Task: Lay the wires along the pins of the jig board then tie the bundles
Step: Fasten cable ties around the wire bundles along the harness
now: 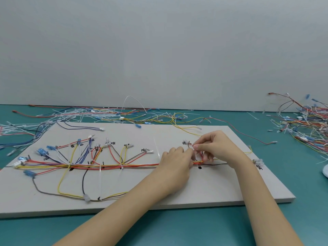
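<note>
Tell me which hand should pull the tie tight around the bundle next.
Probably the right hand: its fingertips already pinch the tie above the bundle. The left hand rests on the bundle, so it can steady it.

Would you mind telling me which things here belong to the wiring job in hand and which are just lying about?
In the job: jig board; wire bundle laid along it; cable tie that the left hand and right hand work on.

Lying about: loose wires and ties behind the board; tangled wire heap at right.
</note>
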The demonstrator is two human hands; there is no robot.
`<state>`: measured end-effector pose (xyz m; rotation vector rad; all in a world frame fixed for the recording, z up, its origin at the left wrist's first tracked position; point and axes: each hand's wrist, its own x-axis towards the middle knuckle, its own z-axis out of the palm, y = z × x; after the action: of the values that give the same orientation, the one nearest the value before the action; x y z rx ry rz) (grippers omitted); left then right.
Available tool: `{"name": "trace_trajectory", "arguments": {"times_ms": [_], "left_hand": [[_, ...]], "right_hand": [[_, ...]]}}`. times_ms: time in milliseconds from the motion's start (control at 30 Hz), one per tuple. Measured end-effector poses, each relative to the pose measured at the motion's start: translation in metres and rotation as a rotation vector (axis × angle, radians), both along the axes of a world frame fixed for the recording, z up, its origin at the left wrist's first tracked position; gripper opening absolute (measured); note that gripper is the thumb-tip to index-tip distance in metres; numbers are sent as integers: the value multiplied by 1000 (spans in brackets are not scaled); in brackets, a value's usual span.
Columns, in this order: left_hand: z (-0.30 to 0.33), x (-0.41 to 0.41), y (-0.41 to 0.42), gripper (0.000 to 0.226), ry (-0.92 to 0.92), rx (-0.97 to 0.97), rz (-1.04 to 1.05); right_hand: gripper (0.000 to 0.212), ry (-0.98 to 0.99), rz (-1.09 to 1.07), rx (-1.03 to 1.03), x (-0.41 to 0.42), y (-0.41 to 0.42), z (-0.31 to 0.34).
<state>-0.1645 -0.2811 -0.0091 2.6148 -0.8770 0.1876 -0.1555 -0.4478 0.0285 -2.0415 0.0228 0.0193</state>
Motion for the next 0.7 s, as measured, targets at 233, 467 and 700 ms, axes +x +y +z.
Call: {"name": "trace_trajectory", "arguments": {"times_ms": [233, 467, 700], "left_hand": [[7, -4, 4, 22, 86, -229, -222], [17, 2, 14, 46, 297, -157, -261], [13, 4, 12, 36, 324, -241, -281]], "right_hand": [[7, 56, 31, -22, -2, 0, 2], [8, 81, 35, -20, -2, -3, 2], [8, 89, 41, -15, -1, -4, 1]]}}
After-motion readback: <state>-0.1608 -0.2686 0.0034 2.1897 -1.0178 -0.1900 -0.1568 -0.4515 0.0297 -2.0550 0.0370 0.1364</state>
